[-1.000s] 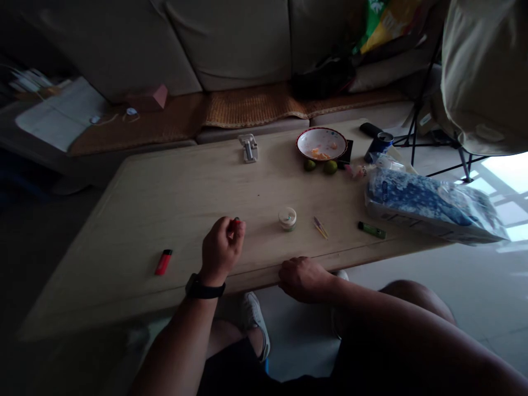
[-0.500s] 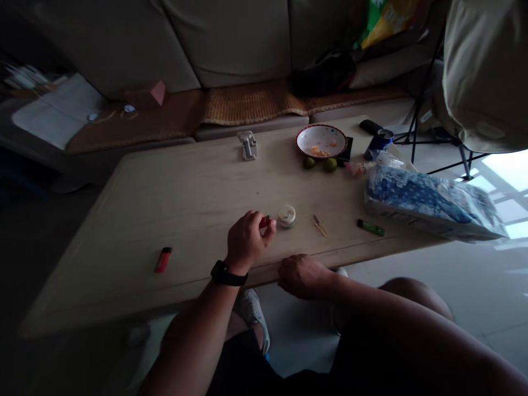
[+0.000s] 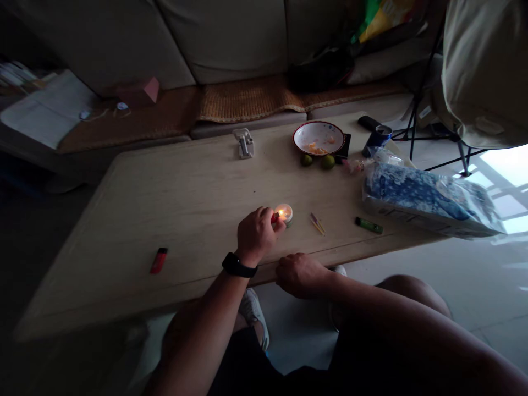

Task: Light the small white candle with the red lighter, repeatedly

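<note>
My left hand, with a black watch on the wrist, is closed around a red lighter. A small flame glows at the lighter's tip, over the rim of a small round candle jar. That jar stands on the wooden table. Curled into a loose fist, my right hand rests at the table's front edge, and no object shows in it. Right of the jar lie a few thin sticks and a green lighter. Another red lighter lies to the left.
Toward the back stand a grey-white holder and a plate with orange pieces, two green fruits before it. At the right are a blue can and a blue plastic-wrapped pack. A sofa lines the far side.
My left hand has moved right with the red lighter, up to the candle jar. A flame now burns at the lighter's tip. My right hand stays at the table edge.
</note>
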Tool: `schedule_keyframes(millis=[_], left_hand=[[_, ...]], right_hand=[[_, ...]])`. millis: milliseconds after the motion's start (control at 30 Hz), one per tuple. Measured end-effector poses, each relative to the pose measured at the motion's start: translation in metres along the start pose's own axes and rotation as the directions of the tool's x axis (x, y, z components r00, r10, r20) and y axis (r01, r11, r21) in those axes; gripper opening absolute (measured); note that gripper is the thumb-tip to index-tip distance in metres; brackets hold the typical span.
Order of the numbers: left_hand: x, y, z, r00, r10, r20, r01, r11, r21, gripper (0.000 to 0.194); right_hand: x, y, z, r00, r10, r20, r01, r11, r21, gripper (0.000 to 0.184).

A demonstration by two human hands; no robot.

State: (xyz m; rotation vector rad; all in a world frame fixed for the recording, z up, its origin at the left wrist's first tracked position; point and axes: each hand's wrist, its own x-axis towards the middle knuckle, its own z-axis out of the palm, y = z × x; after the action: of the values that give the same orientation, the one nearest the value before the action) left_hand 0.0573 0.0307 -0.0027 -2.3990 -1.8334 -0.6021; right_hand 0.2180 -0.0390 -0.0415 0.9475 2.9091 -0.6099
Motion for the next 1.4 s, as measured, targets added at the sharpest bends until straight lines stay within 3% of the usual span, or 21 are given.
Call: schedule_keyframes(millis=[400,767,1400], left_hand=[[-0.0007,-0.0007,0.0049,1.000,0.006,0.002,-0.006,1.000,0.027,0.019],[-0.0007,-0.0003,0.0027,1.000,-0.002,0.015,0.002,1.000,0.009,0.018],[-0.0073,-0.0058,-0.0050,0.999,0.041,0.012,-0.041,0.999,-0.009,0.027]], right_hand=[[-0.0003,0.0014,0.0033,1.000,-0.010,-0.024,0.009,1.000,-0.020,0.028],[-0.0007,-0.0014,-0.0058,1.000,0.005,0.021,-0.005,1.000,0.011,0.028],[-0.0009,-0.0002,-0.0003,1.000,-0.004,0.003,0.004,1.000,-0.026,0.028]])
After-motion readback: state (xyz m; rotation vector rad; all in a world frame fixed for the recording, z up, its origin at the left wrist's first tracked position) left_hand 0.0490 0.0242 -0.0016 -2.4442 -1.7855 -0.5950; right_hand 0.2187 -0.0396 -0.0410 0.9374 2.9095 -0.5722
